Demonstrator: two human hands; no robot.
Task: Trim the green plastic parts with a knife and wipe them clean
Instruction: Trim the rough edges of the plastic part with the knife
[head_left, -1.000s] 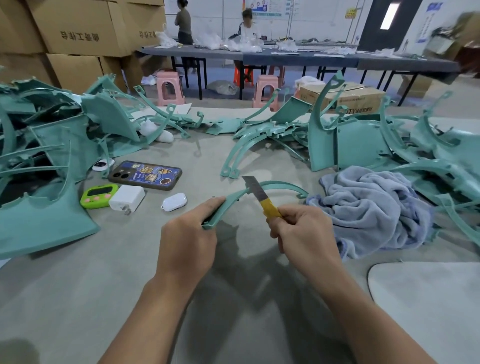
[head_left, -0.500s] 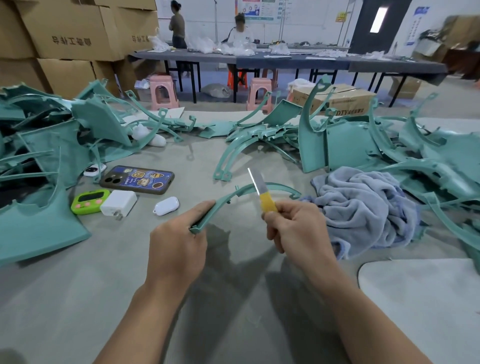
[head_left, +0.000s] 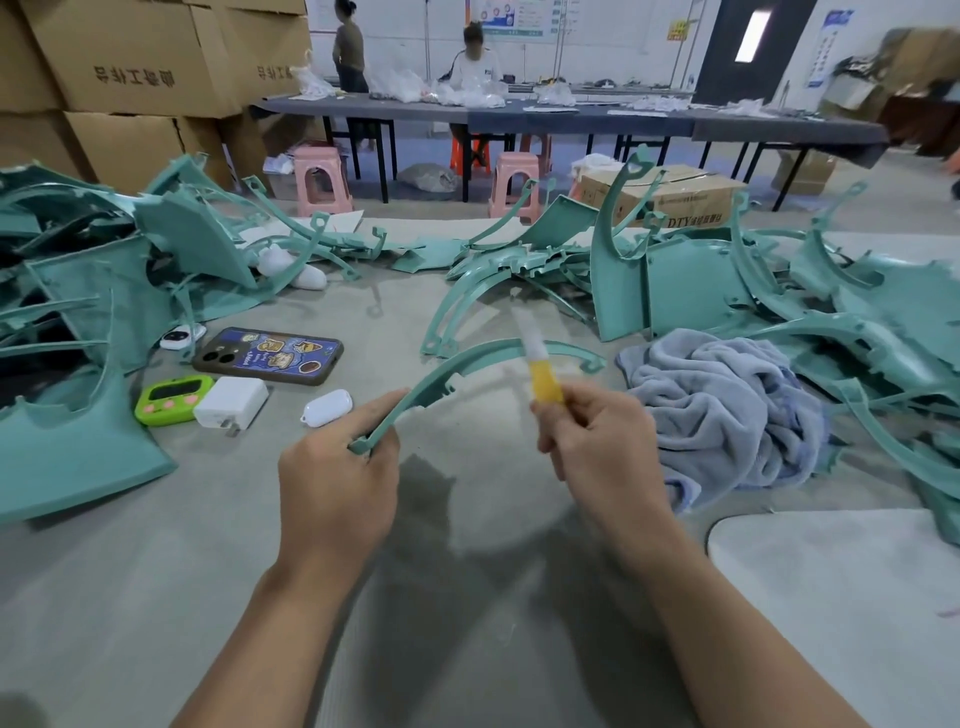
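Note:
My left hand (head_left: 337, 488) grips the near end of a thin curved green plastic strip (head_left: 467, 361), which arcs up and to the right above the grey table (head_left: 467, 597). My right hand (head_left: 597, 447) holds a knife (head_left: 540, 371) by its yellow handle. The pale blade points up and away and is blurred; it crosses the strip near its top. A crumpled grey-blue towel (head_left: 727, 410) lies just right of my right hand.
Green plastic parts are piled at the left (head_left: 78, 312), at the back centre (head_left: 519, 260) and at the right (head_left: 857, 312). A phone (head_left: 270, 356), a green timer (head_left: 171, 397), a white charger (head_left: 231, 402) and a small white case (head_left: 327, 408) lie left of my hands. A pale mat (head_left: 841, 597) covers the near right.
The knife blade has swung from leaning left to nearly upright across the strip and is now blurred. My left hand holds the same end of the strip. The camera has shifted slightly.

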